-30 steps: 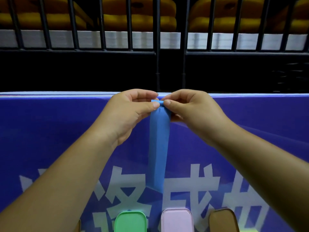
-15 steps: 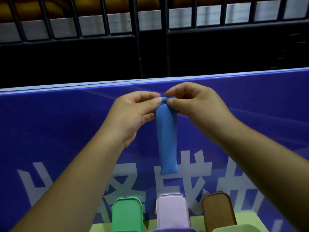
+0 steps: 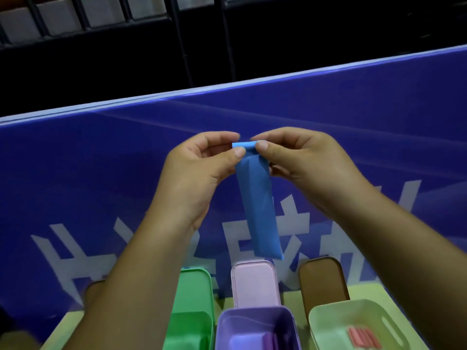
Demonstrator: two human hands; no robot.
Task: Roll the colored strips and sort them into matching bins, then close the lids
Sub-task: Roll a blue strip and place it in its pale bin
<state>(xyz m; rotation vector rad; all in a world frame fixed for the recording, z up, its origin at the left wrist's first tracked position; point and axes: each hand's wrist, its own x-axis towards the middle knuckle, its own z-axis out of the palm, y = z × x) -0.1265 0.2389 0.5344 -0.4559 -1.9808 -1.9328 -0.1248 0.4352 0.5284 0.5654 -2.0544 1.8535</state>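
Observation:
A blue strip (image 3: 257, 205) hangs in the air in front of me, its top end curled into a small roll. My left hand (image 3: 199, 173) and my right hand (image 3: 300, 160) both pinch that rolled top edge between thumb and fingers. Below stand a green bin (image 3: 192, 327), a purple bin (image 3: 255, 322) and a pale green bin (image 3: 353, 322) that holds pink rolled strips (image 3: 364, 337). Behind the bins stand upright lids: a green lid (image 3: 197, 286), a pink lid (image 3: 252, 284) and a brown lid (image 3: 323, 281).
A blue banner wall with white characters (image 3: 101, 198) rises right behind the bins. Black railing (image 3: 182, 39) runs beyond it. The bins sit on a pale yellow-green tabletop (image 3: 364, 291).
The view has tilted down, so the bins now show below. The strip's top end is rolled a little further and hangs shorter. Both hands keep pinching it.

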